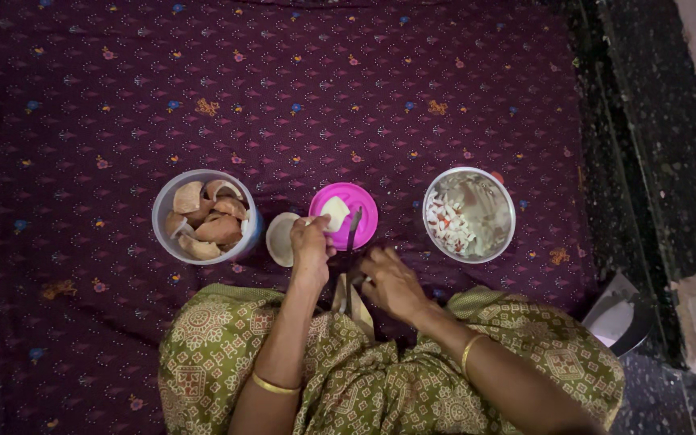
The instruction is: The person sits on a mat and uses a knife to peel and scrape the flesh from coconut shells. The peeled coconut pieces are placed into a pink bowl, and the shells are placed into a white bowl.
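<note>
Left hand [312, 246]: closed on a white coconut piece [335, 213], held over the pink lid [358, 211]. Right hand [391, 281]: closed around a knife [353, 229], blade upright beside the piece. Flanked by a bowl of shells [203, 216] and a bowl of chips [469, 214].

floor: purple flowered cloth [283, 97] | right: dark speckled floor [662, 137] | light: dim

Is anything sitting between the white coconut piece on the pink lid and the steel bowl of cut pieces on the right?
Only the upright blade at the pink lid's right edge stands between the white coconut piece and the steel bowl. Past it lies bare patterned cloth.
</note>
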